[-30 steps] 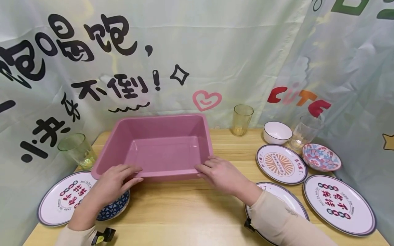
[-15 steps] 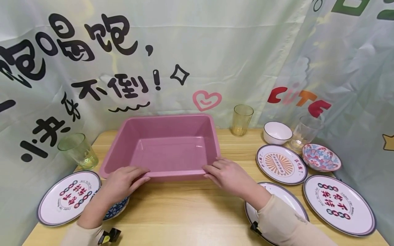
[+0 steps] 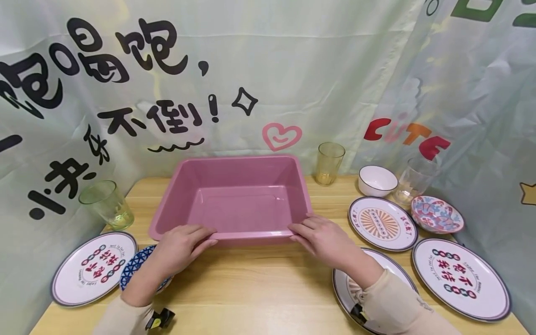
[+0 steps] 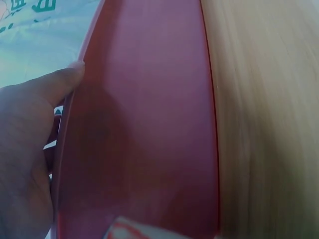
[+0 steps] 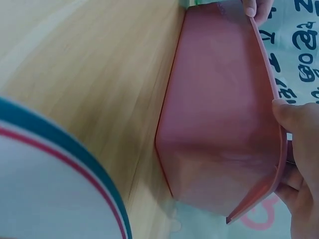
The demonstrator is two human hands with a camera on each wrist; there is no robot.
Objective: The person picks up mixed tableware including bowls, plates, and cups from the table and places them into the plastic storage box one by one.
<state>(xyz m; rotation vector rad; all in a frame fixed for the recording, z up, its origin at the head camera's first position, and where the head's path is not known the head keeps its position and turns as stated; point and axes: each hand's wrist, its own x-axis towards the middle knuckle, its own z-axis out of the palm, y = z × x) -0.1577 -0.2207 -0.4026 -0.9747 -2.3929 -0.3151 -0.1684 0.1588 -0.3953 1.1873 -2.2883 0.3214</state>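
A pink rectangular plastic basin (image 3: pixel 240 209) stands at the back of the wooden table, its inside bare. My left hand (image 3: pixel 182 249) grips the left part of its near rim, thumb in front and fingers over the edge. At the near right corner my right hand (image 3: pixel 328 239) pinches the same rim. The left wrist view shows the left thumb (image 4: pixel 72 74) on the rim of the basin's front wall (image 4: pixel 144 109). In the right wrist view the right hand (image 5: pixel 301 164) holds the rim close to the corner. A blue patterned bowl (image 3: pixel 136 267) is partly hidden behind my left forearm.
Left of the basin stand a green glass (image 3: pixel 106 204) and a white plate (image 3: pixel 94 270). A yellow glass (image 3: pixel 330 164) is just right of it. Further right are a white bowl (image 3: pixel 378 181), a clear glass (image 3: pixel 414 181), a floral bowl (image 3: pixel 437 214) and several plates, one under my right forearm.
The basin has slid to the right along the table, both hands moving with it on the rim. More of the blue patterned bowl shows now, and the gap to the yellow glass is narrower.
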